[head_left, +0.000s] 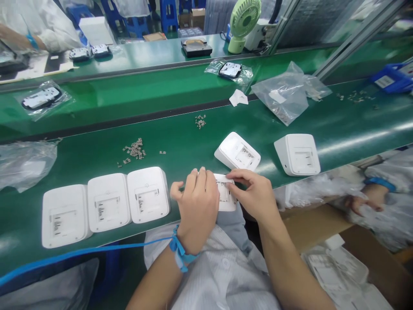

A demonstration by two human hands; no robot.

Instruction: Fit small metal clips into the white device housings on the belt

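Observation:
A white plastic housing [227,199] with an open compartment lies at the table's front edge, between my hands. My left hand [199,206] wraps over its left side, fingers bent, with a blue strap at the wrist. At the upper right of the same housing, the thumb and index finger of my right hand [253,189] come together; whatever is between them is too small to make out. Three similar housings [147,194] stand in a row to the left. Another tilted one [238,151] sits just behind my right hand, and one more [297,155] is further right.
Small metal pieces [135,149] lie in a pile behind the row, with a smaller pile [200,122] further back. A plastic bag [287,97] lies at back right. A green fan [243,21] stands beyond the divider. Other people's hands show at right [369,200] and upper left.

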